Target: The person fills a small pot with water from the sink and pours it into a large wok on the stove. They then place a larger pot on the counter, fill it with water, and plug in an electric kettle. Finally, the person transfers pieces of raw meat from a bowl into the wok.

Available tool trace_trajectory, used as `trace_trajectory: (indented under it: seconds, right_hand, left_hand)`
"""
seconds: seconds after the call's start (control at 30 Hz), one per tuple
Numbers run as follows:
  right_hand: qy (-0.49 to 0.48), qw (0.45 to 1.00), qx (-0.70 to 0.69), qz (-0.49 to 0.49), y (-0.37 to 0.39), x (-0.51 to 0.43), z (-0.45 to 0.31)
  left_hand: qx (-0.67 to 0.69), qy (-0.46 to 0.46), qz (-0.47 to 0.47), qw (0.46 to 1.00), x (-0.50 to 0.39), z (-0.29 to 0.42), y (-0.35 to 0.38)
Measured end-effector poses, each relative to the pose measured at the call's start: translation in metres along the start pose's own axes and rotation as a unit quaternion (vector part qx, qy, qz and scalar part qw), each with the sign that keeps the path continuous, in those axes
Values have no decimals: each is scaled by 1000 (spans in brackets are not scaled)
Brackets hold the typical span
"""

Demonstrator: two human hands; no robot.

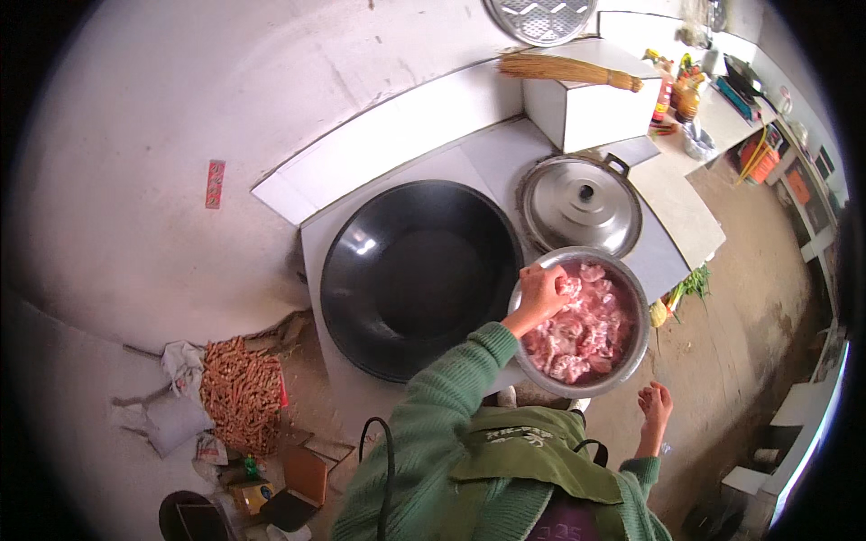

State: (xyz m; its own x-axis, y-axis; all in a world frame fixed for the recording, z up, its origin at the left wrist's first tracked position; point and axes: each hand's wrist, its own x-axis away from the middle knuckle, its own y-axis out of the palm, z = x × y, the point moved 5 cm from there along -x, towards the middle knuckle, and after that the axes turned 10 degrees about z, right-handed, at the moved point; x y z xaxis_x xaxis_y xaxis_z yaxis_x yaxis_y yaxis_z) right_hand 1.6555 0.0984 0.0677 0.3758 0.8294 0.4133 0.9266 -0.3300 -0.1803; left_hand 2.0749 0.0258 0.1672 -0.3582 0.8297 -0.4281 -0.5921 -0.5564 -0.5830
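A metal basin [639, 304] full of raw meat pieces [588, 331] in reddish liquid stands at the stove's front edge. My left hand [541, 289] reaches over its left rim, the fingers closed on a piece of meat [572, 287]. Away from the basin, my right hand [655, 400] hangs to its lower right, fingers loosely curled and holding nothing. Left of the basin a large black wok [426, 270] is set into the tiled stove and has nothing in it. Behind the basin lies a round metal lid [582, 203] with a black knob.
A straw brush [568, 69] lies on the tiled block behind the stove. Bottles [688, 98] and a small pan [743, 76] are on the far counter. Leafy vegetables [691, 284] show beyond the stove's right edge. Corn cobs or similar pieces [240, 395] are heaped at lower left.
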Motion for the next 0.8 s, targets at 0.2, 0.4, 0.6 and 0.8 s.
trace_trajectory:
  seconds: [0.2,0.4,0.6,0.8]
  right_hand:
    - [-5,1000,8,7,-17,-5,-5]
    - [-10,999,29,19,-15,9,-16]
    - [-18,998,59,10,-18,18,-15]
    - [-5,999,40,20,-23,15,4]
  left_hand:
    - [103,-151,128,975,-14,-49,-79]
    - [-141,-286,142,937,36,-207,-123]
    - [-229,-417,80,876,84,-270,-111]
    - [-155,41,110,981,21,-90,-98]
